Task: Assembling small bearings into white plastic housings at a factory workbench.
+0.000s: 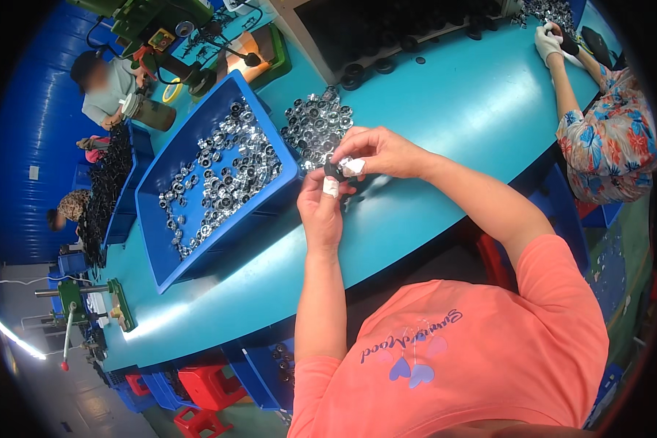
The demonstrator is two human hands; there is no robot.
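My left hand (320, 206) and my right hand (390, 155) meet above the table, both closed around a small black round part (334, 172). White wrapping covers one digit on each hand, pressed close to the part. My fingers hide much of it, so its exact kind cannot be made out. Right beside my hands lies a heap of small shiny silver-and-black round parts (315, 124). To the left, a blue bin (147, 212) holds many more of these parts spread over its bottom.
The teal table (445, 95) curves across the view. Black rings (352, 76) lie near a dark-fronted box at the back. A green machine (142, 36) stands far left, a hand press (73, 303) lower left. Gloved hands (549, 45) of a co-worker are at the right.
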